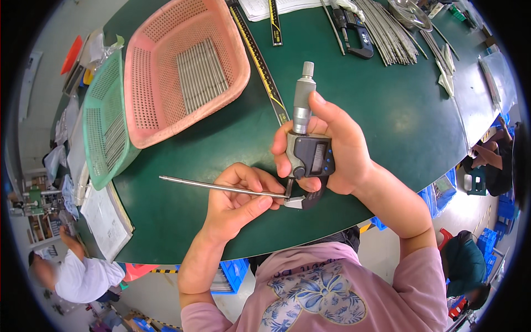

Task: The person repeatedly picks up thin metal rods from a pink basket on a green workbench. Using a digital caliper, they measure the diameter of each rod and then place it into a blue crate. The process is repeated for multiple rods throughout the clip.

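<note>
A slim metal rod (191, 182) is pinched between the thumb and fingers of my left hand (238, 193), its long end sticking out to the left. The rod's right end sits at the measuring gap of a digital micrometer (312, 154); whether both jaws touch it is too small to tell. My right hand (343, 144) is wrapped round the micrometer's frame, with the thumb against the grey thimble (303, 95), which points away from me. The small display faces up.
A pink basket (145, 72) of metal rods and a green basket (95, 133) with more rods stand at left. Papers (108, 221) lie at the table's left edge. A ruler (260, 66), a second micrometer (362, 44) and many rods (387, 33) lie farther back. People work nearby.
</note>
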`<state>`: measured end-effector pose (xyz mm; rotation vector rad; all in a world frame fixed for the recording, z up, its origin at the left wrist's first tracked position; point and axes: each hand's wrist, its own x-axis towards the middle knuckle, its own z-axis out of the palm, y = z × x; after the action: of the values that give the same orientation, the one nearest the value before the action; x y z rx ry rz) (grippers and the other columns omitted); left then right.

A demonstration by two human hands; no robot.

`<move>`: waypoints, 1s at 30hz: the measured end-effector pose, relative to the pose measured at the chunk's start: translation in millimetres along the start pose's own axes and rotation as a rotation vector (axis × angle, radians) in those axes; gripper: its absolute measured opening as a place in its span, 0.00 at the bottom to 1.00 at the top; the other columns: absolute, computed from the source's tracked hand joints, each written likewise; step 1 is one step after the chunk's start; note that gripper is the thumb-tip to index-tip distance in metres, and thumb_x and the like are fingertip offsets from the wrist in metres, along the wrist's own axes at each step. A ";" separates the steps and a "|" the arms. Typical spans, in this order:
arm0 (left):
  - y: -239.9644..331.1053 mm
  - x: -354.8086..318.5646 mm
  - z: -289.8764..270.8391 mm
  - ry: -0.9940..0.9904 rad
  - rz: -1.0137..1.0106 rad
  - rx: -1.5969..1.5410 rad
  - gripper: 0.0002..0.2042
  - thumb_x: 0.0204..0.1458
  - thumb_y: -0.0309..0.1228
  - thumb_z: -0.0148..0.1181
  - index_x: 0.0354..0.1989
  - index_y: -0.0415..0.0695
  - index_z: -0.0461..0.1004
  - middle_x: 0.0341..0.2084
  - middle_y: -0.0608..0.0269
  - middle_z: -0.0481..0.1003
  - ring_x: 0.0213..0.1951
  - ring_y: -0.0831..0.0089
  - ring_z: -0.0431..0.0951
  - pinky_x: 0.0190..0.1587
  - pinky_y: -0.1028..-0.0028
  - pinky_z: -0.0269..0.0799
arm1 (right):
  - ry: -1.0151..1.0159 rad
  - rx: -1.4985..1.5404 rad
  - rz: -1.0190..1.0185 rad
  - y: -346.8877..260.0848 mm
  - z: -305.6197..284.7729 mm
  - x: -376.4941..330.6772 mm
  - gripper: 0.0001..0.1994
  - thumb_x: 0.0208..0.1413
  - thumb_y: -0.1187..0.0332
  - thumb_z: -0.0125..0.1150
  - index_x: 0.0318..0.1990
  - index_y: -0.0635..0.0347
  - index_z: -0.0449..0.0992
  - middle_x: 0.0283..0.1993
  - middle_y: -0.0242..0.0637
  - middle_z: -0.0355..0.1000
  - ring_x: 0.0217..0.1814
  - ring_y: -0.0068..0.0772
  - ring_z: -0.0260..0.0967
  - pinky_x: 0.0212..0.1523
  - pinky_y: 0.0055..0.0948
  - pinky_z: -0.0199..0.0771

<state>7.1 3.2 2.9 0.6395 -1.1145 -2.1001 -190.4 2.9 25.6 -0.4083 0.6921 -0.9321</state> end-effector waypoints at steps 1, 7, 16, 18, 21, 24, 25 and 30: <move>0.0 0.5 0.2 -0.011 0.002 0.001 0.09 0.45 0.19 0.56 0.30 0.40 0.62 0.33 0.49 0.70 0.33 0.71 0.73 0.37 0.72 0.73 | 0.005 -0.014 -0.004 -0.5 0.2 -0.3 0.33 0.50 0.38 0.34 0.29 0.66 0.69 0.21 0.40 0.69 0.10 0.24 0.55 0.13 0.19 0.56; -2.8 0.2 4.0 0.013 -0.033 0.032 0.09 0.44 0.19 0.56 0.32 0.39 0.63 0.32 0.53 0.70 0.33 0.73 0.73 0.37 0.73 0.74 | 0.002 -0.048 -0.038 -2.0 2.0 -1.7 0.33 0.50 0.38 0.36 0.29 0.66 0.69 0.20 0.39 0.69 0.09 0.23 0.55 0.14 0.19 0.57; -7.4 1.0 5.7 0.050 0.008 0.057 0.08 0.45 0.18 0.55 0.30 0.39 0.62 0.30 0.54 0.70 0.33 0.73 0.73 0.34 0.75 0.75 | 0.035 -0.064 -0.078 1.6 3.1 0.8 0.35 0.52 0.38 0.27 0.31 0.67 0.69 0.22 0.44 0.68 0.11 0.25 0.58 0.09 0.19 0.56; -5.0 -0.1 6.5 0.057 0.017 0.062 0.08 0.45 0.18 0.55 0.30 0.39 0.62 0.30 0.54 0.70 0.33 0.73 0.73 0.34 0.75 0.75 | 0.025 -0.035 -0.070 2.2 2.7 1.1 0.36 0.52 0.38 0.26 0.32 0.67 0.68 0.22 0.45 0.68 0.11 0.25 0.58 0.09 0.19 0.56; -4.7 -0.6 5.6 0.052 0.023 0.064 0.08 0.45 0.18 0.55 0.30 0.39 0.62 0.30 0.54 0.70 0.33 0.73 0.73 0.34 0.75 0.75 | 0.012 0.004 -0.053 1.9 2.6 1.0 0.35 0.52 0.38 0.27 0.32 0.67 0.68 0.22 0.45 0.68 0.11 0.25 0.58 0.09 0.19 0.57; -5.4 0.5 5.5 0.044 0.017 0.057 0.08 0.45 0.18 0.55 0.30 0.39 0.62 0.30 0.54 0.70 0.33 0.73 0.73 0.34 0.75 0.75 | -0.002 -0.025 -0.061 1.1 1.7 0.2 0.35 0.52 0.38 0.28 0.31 0.67 0.69 0.22 0.45 0.68 0.11 0.25 0.58 0.09 0.18 0.57; -5.3 0.1 5.7 0.047 0.015 0.054 0.08 0.45 0.18 0.55 0.30 0.39 0.62 0.30 0.54 0.70 0.33 0.73 0.73 0.34 0.75 0.75 | -0.011 -0.046 -0.067 1.1 1.9 0.2 0.35 0.52 0.38 0.29 0.31 0.66 0.69 0.22 0.45 0.68 0.11 0.25 0.58 0.09 0.18 0.57; -5.6 0.7 5.9 0.046 0.006 0.060 0.08 0.46 0.20 0.56 0.31 0.38 0.62 0.30 0.55 0.70 0.33 0.73 0.73 0.34 0.74 0.75 | -0.006 -0.068 -0.070 -0.9 2.2 -2.6 0.33 0.50 0.38 0.35 0.29 0.66 0.68 0.21 0.39 0.69 0.10 0.23 0.55 0.14 0.19 0.56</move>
<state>0.9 8.1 1.1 0.7082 -1.1556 -2.0437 -190.4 4.6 28.6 -0.4983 0.7090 -0.9743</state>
